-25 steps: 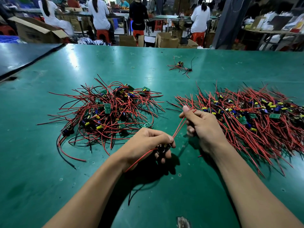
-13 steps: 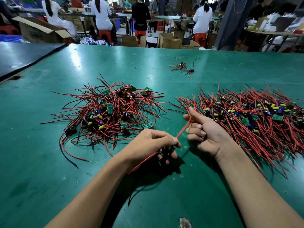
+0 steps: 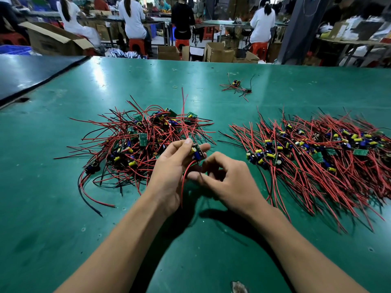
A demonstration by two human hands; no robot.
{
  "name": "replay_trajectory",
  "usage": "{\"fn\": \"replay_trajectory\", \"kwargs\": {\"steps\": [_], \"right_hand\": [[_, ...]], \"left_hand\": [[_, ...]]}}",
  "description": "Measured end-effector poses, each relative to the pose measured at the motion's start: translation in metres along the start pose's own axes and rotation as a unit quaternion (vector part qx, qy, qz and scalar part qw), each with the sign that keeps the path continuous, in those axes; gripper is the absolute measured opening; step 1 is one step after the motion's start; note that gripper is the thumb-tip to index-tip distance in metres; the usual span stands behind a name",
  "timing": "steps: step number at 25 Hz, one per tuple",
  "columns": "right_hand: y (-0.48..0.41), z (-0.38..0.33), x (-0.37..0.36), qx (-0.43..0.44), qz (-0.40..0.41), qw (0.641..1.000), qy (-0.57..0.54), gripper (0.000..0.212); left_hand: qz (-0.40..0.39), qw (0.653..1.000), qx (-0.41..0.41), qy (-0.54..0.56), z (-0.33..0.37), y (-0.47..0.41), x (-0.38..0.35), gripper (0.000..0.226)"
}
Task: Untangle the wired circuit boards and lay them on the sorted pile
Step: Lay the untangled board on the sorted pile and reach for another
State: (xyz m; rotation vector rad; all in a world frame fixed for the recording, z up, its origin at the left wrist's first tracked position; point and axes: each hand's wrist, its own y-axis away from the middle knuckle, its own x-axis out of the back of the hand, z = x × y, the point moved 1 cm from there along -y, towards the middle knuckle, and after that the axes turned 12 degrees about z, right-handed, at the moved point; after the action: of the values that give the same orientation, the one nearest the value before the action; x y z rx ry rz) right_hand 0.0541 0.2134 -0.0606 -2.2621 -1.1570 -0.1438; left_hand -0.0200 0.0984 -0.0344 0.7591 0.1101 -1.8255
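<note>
My left hand (image 3: 171,172) grips one small circuit board (image 3: 197,152) with blue and yellow capacitors, held upright between thumb and fingers; two red wires rise from it and another loops down over the palm. My right hand (image 3: 228,179) is right beside it, fingertips pinching a red and a black wire just below the board. A tangled pile (image 3: 139,142) of boards and red and black wires lies behind my left hand. The sorted pile (image 3: 321,157), wires combed the same way, spreads out to the right.
The green table (image 3: 63,229) carries a small stray board with wires (image 3: 237,86) at the back middle. A dark mat (image 3: 31,75) overlaps the far left. Beyond the table's far edge are cardboard boxes, red stools and seated people.
My left hand has lifted and turned the board upright, so its wires now point up. My right hand let go of the stretched red wire and moved left, close under the board.
</note>
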Motion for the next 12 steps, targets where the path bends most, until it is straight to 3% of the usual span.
{"fn": "replay_trajectory", "kwargs": {"steps": [4,7,9,12], "right_hand": [[-0.0027,-0.0033,0.0006,-0.052,0.082,0.993,-0.071,0.038],[-0.0052,-0.0021,0.0026,-0.101,0.042,0.985,-0.130,0.023],[-0.0032,0.0001,0.0019,-0.059,0.027,0.995,-0.077,0.013],[0.0011,0.0015,-0.0009,0.013,0.057,0.998,0.026,0.026]], "left_hand": [[0.003,0.999,-0.030,-0.043,-0.0033,-0.0005,0.0003,0.007],[0.012,0.997,-0.038,-0.059,-0.0044,-0.0016,0.0007,0.014],[0.020,0.998,-0.031,-0.047,-0.0042,-0.0026,0.0018,0.020],[0.018,0.999,-0.021,-0.042,-0.0067,-0.0016,0.0015,0.022]]}}
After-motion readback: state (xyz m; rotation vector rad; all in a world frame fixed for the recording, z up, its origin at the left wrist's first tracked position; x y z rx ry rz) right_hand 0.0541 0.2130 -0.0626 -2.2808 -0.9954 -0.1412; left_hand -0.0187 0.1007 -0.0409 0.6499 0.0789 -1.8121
